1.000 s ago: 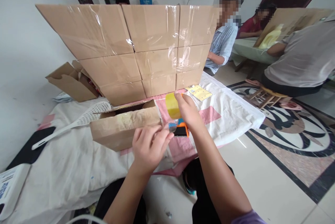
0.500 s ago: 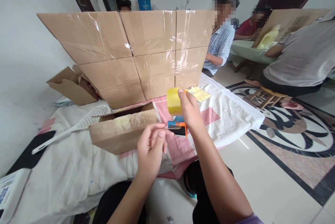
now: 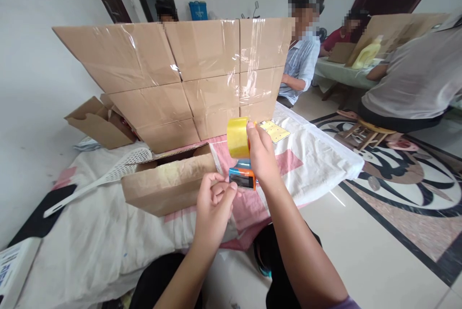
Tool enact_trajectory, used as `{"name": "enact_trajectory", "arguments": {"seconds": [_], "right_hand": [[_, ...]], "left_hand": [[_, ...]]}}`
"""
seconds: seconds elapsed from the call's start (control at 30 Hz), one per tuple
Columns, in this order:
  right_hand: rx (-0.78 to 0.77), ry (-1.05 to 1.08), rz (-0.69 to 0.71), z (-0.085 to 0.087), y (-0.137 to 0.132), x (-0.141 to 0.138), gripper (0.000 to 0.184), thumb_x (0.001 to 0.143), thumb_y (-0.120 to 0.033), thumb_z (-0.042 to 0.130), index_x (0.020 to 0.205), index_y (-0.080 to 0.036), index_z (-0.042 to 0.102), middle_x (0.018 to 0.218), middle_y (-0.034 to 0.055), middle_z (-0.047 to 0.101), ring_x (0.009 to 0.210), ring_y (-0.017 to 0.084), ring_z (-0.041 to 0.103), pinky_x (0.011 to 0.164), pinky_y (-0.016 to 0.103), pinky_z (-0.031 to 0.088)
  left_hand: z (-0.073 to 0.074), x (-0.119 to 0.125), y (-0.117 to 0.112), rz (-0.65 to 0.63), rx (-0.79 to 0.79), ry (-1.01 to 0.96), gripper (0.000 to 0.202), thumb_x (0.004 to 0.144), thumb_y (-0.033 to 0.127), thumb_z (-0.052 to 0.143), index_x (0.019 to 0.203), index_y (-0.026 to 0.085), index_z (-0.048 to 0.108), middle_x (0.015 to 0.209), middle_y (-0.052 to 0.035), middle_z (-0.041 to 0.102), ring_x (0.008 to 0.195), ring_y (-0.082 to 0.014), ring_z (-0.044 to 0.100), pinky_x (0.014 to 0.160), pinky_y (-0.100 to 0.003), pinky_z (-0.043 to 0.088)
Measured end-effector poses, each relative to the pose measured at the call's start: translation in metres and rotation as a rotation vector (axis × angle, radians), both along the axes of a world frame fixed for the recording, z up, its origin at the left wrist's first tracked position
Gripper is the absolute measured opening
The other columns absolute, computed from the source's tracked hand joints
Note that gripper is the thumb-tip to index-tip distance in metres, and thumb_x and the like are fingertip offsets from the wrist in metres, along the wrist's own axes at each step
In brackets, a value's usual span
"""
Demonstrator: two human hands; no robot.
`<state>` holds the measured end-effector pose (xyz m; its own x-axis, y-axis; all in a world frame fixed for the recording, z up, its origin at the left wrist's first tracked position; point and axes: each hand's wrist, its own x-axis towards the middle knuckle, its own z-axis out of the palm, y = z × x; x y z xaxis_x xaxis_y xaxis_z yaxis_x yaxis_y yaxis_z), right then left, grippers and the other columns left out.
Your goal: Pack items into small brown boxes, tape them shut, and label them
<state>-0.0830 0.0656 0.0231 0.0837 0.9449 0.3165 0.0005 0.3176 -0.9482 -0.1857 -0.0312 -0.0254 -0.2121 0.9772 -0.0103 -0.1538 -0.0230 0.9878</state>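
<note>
My right hand (image 3: 263, 152) is closed around the handle of a tape dispenser (image 3: 242, 178), orange and blue with a dark front piece. On it sits a roll of yellow packing tape (image 3: 237, 137), on the upper side. My left hand (image 3: 215, 203) is at the dispenser's lower left corner, thumb and fingers drawn together against its edge. Whatever is pinched there, perhaps clear film, is too fine to make out. Just left of my hands stands an open cardboard box (image 3: 169, 186), its near wall marked by a strip of tape.
Behind rises a tall panel of taped cardboard (image 3: 209, 54). A white slotted scoop (image 3: 104, 174) and another open carton (image 3: 101, 126) lie left. A yellow dotted card (image 3: 276, 131) rests on the cloth-covered table (image 3: 317, 155). Other people sit beyond, one on a wooden stool (image 3: 366, 133).
My left hand has shifted slightly right, its fingertips now closer round the dispenser's edge. The tape roll and dispenser have moved a little left in view. A small brown box now shows on the far table.
</note>
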Motion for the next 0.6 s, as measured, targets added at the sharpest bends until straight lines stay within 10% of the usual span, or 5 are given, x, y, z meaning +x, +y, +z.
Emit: {"name": "enact_trajectory", "arguments": {"seconds": [0.6], "right_hand": [[0.197, -0.041, 0.007, -0.009, 0.008, 0.006, 0.040, 0.101, -0.052, 0.038, 0.080, -0.021, 0.051, 0.075, -0.0004, 0.051, 0.072, 0.015, 0.047, 0.068, 0.028, 0.037]], "left_hand": [[-0.003, -0.002, 0.002, 0.007, 0.022, -0.042, 0.030, 0.085, 0.032, 0.071, 0.091, 0.023, 0.043, 0.063, 0.0083, 0.060, 0.055, -0.0059, 0.053, 0.056, -0.015, 0.037]]}}
